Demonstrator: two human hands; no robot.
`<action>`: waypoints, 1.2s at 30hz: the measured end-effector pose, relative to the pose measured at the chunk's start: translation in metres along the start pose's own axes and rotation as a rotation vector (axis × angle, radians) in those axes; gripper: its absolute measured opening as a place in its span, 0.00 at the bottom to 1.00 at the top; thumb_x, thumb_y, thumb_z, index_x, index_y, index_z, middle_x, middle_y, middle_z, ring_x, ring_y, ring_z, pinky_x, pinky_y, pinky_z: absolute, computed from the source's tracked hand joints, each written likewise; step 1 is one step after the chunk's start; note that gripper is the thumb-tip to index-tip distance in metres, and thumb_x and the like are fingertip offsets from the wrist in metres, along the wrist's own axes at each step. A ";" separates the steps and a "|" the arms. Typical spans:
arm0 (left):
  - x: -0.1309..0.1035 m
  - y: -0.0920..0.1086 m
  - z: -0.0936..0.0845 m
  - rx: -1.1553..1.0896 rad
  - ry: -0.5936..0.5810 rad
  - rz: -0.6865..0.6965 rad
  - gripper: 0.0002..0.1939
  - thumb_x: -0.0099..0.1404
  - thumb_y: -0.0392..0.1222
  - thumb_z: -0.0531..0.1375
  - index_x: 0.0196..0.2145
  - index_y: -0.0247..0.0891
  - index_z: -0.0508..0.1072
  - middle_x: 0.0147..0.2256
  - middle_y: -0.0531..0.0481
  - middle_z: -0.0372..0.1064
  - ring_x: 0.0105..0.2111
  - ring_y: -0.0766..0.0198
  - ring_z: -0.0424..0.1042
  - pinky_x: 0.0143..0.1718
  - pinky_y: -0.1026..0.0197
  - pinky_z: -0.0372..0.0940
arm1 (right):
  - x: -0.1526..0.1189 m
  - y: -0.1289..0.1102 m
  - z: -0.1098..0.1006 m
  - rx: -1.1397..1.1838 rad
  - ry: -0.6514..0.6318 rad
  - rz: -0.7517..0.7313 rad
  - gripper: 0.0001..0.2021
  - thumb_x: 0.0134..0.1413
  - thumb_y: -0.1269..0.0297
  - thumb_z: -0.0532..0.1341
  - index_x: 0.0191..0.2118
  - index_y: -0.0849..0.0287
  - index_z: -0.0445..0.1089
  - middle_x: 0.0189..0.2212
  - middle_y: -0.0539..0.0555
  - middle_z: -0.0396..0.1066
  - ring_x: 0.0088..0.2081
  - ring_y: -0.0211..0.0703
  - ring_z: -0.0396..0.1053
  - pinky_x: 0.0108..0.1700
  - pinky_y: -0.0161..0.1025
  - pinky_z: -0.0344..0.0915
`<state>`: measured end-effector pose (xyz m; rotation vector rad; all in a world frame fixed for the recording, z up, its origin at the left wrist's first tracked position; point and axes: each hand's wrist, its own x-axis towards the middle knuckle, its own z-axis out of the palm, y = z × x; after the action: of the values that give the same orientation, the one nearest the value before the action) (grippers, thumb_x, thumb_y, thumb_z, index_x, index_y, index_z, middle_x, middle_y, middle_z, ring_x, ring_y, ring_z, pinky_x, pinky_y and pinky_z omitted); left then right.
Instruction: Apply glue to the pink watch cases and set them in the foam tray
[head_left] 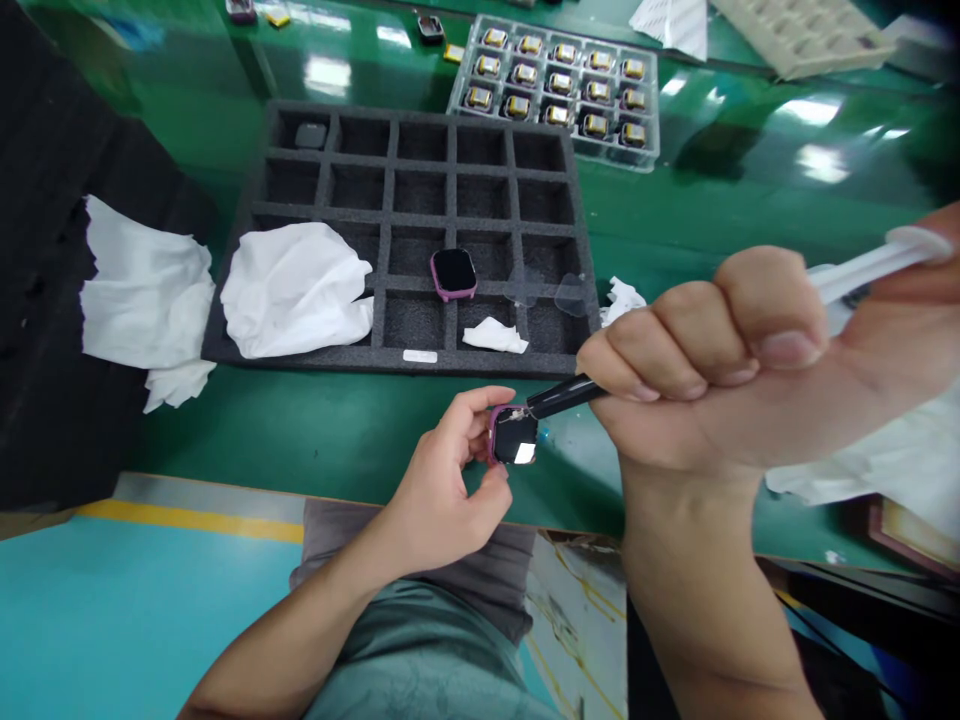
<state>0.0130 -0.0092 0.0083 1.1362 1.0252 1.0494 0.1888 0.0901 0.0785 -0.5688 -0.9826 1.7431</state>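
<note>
My left hand (pixel 455 478) is closed around a purple-framed smartwatch (pixel 514 440), gripping it by the edges with the glossy black face up. A bright patch of reflection shows on that face. In my right hand (pixel 697 350) is a black syringe (pixel 562 396) with a white plunger (pixel 870 272); my fingers wrap its barrel. The syringe's tip end is at the watch's upper edge, where some small pale bits show; I cannot tell whether it touches. Just beyond, a second purple smartwatch (pixel 454 272) rests on the dividers of a black foam tray (pixel 420 225).
White cloths (pixel 296 290) lie on the tray's left, and a crumpled tissue (pixel 495 335) at its front. Clear film pieces (pixel 571 293) lie at its right. Behind stands a clear plastic tray (pixel 555 140) of small gold parts. Black foam (pixel 67 300) rises at left.
</note>
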 end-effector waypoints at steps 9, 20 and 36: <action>0.000 -0.002 0.000 0.005 -0.002 0.010 0.30 0.63 0.25 0.59 0.61 0.40 0.63 0.50 0.44 0.75 0.44 0.60 0.78 0.47 0.56 0.70 | 0.002 0.000 0.001 0.023 -0.018 0.024 0.30 0.52 0.47 0.71 0.16 0.55 0.52 0.13 0.42 0.36 0.16 0.35 0.39 0.22 0.41 0.46; -0.001 -0.001 0.000 -0.008 0.002 -0.002 0.29 0.63 0.25 0.59 0.61 0.40 0.62 0.49 0.44 0.76 0.45 0.58 0.78 0.48 0.55 0.70 | 0.002 0.002 0.002 0.032 -0.020 0.022 0.29 0.52 0.47 0.70 0.16 0.54 0.53 0.13 0.43 0.36 0.16 0.36 0.38 0.22 0.42 0.43; 0.000 -0.003 0.000 -0.010 -0.006 0.019 0.30 0.63 0.24 0.58 0.61 0.40 0.62 0.50 0.44 0.75 0.45 0.59 0.78 0.48 0.56 0.70 | 0.003 0.001 0.006 0.000 -0.042 0.050 0.30 0.53 0.46 0.70 0.15 0.55 0.53 0.13 0.43 0.34 0.16 0.35 0.37 0.21 0.41 0.44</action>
<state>0.0130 -0.0097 0.0055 1.1424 1.0051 1.0651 0.1829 0.0902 0.0811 -0.5626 -1.0051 1.8056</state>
